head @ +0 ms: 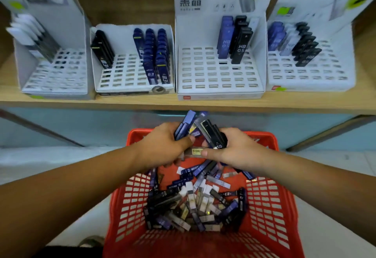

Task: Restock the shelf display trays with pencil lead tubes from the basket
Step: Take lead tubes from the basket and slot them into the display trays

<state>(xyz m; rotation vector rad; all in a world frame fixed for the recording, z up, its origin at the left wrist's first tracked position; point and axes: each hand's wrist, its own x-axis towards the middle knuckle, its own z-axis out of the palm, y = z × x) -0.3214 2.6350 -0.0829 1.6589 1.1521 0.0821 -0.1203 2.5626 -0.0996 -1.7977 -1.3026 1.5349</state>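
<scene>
Red basket point(270, 206) below, left hand point(162, 145) tight around blue tubes point(186, 124), right hand point(236, 149) around seemingly black tubes point(213, 133).

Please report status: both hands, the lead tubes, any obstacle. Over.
Left hand grips blue tubes, right hand grips black tubes, over the basket. Many loose tubes inside it. Display trays show free slots; nothing blocks the shelf.

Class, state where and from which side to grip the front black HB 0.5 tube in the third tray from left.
Probably its upper end, from above and in front: the black tube leans back, foot in a tray slot, tubes behind, empty slots ahead.
</scene>
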